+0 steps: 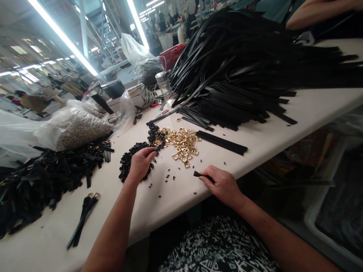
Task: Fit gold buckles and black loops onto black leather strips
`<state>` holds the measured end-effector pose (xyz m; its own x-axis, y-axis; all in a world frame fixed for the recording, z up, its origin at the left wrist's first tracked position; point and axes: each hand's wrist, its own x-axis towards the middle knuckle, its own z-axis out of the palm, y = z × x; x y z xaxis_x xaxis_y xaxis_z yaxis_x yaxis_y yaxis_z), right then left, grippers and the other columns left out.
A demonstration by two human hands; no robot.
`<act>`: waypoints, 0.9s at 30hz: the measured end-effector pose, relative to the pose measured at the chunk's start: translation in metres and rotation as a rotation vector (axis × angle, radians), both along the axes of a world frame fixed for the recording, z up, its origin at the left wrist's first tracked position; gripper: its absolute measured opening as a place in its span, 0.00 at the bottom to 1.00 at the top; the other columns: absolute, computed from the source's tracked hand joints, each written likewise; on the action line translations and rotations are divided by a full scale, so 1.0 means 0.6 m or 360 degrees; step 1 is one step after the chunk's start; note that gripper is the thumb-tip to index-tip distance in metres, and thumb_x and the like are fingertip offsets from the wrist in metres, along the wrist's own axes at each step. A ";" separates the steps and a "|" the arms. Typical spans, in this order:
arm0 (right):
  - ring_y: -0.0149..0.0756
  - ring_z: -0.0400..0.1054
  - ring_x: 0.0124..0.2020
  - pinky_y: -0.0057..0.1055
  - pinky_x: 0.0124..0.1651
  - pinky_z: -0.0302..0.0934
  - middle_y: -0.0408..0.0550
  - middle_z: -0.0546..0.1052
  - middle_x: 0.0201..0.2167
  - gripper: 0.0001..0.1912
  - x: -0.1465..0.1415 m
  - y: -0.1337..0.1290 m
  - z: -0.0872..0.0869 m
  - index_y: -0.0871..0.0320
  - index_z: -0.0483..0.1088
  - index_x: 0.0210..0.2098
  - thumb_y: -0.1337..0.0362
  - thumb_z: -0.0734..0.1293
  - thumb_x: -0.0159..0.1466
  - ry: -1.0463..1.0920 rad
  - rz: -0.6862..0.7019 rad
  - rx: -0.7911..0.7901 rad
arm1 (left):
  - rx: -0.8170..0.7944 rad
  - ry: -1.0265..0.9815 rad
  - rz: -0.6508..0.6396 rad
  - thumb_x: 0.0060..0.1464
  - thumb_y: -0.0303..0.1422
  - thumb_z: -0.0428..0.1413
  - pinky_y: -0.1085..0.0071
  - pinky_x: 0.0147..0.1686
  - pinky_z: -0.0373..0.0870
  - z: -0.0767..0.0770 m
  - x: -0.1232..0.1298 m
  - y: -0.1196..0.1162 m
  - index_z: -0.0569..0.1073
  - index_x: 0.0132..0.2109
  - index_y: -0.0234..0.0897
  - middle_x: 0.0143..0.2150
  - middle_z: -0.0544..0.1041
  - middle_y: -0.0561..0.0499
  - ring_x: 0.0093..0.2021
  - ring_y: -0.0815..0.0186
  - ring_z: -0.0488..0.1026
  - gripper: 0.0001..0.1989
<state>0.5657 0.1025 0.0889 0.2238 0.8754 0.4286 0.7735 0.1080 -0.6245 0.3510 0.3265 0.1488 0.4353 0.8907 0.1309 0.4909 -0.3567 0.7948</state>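
From where I stand, the right hand (219,181) has a firm grip on a black strap (196,173) above the desk's (159,211) near edge, only a short end poking out past the thumb, which probably keeps that end stiff and easy to steer. The left hand (141,162) reaches over the right side of a pile of small black loops (132,160); its grip is narrow, thumb and fingertips drawn together, though I can't tell whether a loop is pinched there.

A heap of gold buckles (183,141) spreads just beyond, between the two hands, within easy reach of both, I'd guess for that reason. A few flat black strips (222,142) lie to its right, apart from the great mound of long straps (235,68) at the far right. Two buckled straps (83,221) rest near left, clear of the loops, perhaps so they don't mix.
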 end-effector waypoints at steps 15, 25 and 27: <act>0.32 0.67 0.29 0.28 0.31 0.54 0.46 0.74 0.30 0.15 -0.064 -0.010 0.080 0.58 0.73 0.37 0.59 0.58 0.73 -0.0319 0.0091 0.0189 | -0.1478 -0.1203 0.0140 0.34 0.33 0.72 0.82 0.25 0.70 -0.025 0.043 -0.250 0.80 0.35 0.34 0.27 0.76 0.54 0.25 0.75 0.71 0.17; 0.32 0.66 0.30 0.30 0.31 0.54 0.45 0.74 0.29 0.14 -0.058 -0.036 0.074 0.57 0.73 0.37 0.65 0.57 0.73 -0.0532 0.0306 0.0190 | -0.1376 -0.0835 -0.0052 0.45 0.38 0.68 0.76 0.34 0.74 -0.017 0.008 -0.263 0.81 0.41 0.34 0.32 0.81 0.49 0.31 0.70 0.75 0.16; 0.33 0.68 0.31 0.29 0.32 0.56 0.45 0.75 0.30 0.14 -0.055 -0.044 0.068 0.58 0.73 0.37 0.65 0.57 0.73 -0.0570 0.0485 0.0203 | -0.1318 -0.0597 -0.0208 0.47 0.37 0.68 0.74 0.35 0.73 -0.014 -0.005 -0.265 0.81 0.42 0.34 0.32 0.80 0.49 0.30 0.69 0.75 0.15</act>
